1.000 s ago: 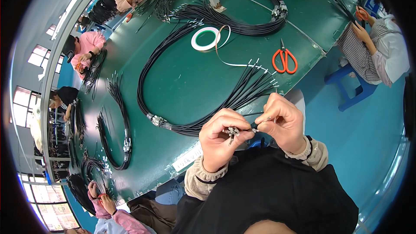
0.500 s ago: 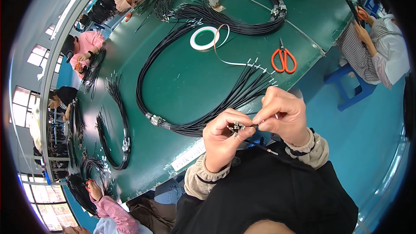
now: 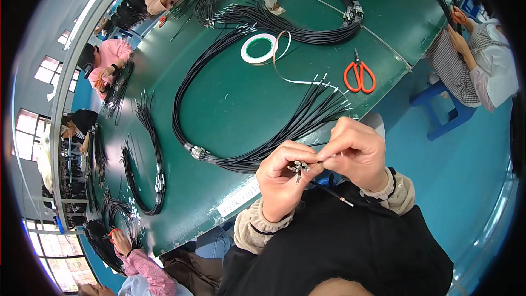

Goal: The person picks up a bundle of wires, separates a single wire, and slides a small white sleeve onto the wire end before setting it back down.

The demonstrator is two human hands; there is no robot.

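Left hand (image 3: 282,183) pinches small shiny metal terminals (image 3: 298,168); your right hand (image 3: 353,153) grips thin black wires (image 3: 307,120), fingers closed.

1 tape roll (image 3: 259,48), 1 pair of orange scissors (image 3: 359,75).

Pretty clearly a factory floor, a cable or wire harness assembly shop. I'm sitting at a long green workbench (image 3: 230,98) covered in looped bundles of black cable (image 3: 219,77), with a roll of white tape (image 3: 259,48) and orange-handled scissors (image 3: 359,75) lying out on it. More black wire bundles (image 3: 148,159) sit further down the bench. Other workers (image 3: 107,63) are lined up along the far side and at my right (image 3: 482,60), all handling the same black wires. Blue painted floor (image 3: 455,175), blue stools (image 3: 438,109), big industrial windows (image 3: 49,71) along the wall.
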